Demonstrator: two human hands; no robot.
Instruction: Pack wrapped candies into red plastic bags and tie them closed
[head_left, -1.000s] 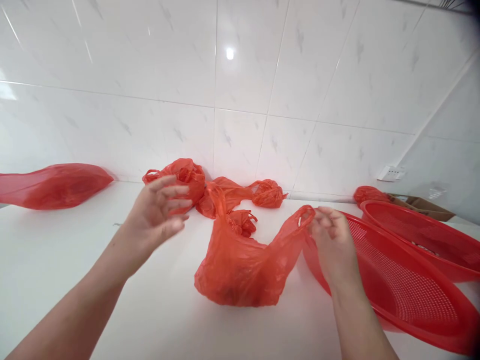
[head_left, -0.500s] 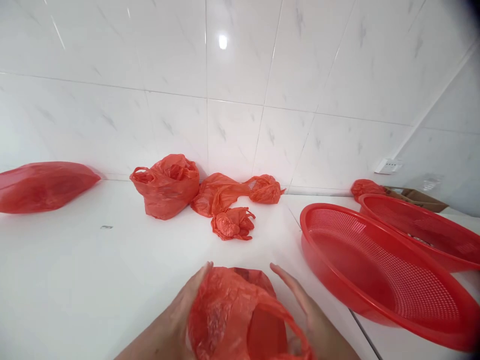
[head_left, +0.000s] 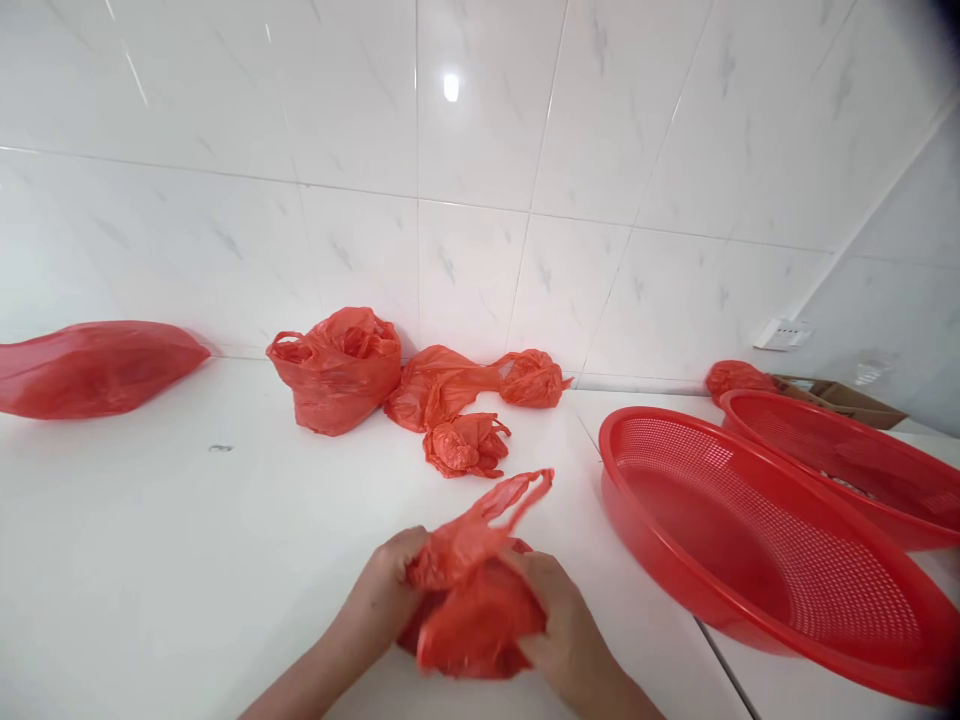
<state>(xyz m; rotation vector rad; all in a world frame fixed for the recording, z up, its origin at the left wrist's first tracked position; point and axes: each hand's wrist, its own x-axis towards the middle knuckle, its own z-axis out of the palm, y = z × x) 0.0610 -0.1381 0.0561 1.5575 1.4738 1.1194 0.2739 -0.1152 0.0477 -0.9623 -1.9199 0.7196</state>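
Red thin plastic formed the crumpled carrier bag (head_left: 480, 620) held between the person's two bare hands, low and central over the near part of the white, smooth counter (head_left: 150, 560). The left hand (head_left: 394, 590) was curled closed on the bag's left side, its fingertips hidden by the plastic. The right hand (head_left: 561, 620) was likewise closed on the right side, thumb and fingers bent around the film, with some blur. One loop handle stood up from the bag, slanting to the right.

Just beyond the bag lay a small red crumpled plastic bundle (head_left: 465, 447). Behind it, near the wall, were a slack red plastic bag (head_left: 435, 388), a rounded red plastic bundle (head_left: 529, 378) to its right, and a bulging red plastic bag with a loop handle (head_left: 337, 375) to its left. Farther left rested a long red plastic sack (head_left: 97, 370).

On the right stood a wide red plastic basket with perforated sides (head_left: 637, 520), tilted in view. Past it were a second red basket (head_left: 825, 430) and an open brown cardboard box (head_left: 847, 400). White marbled tiles (head_left: 480, 280) covered the wall.
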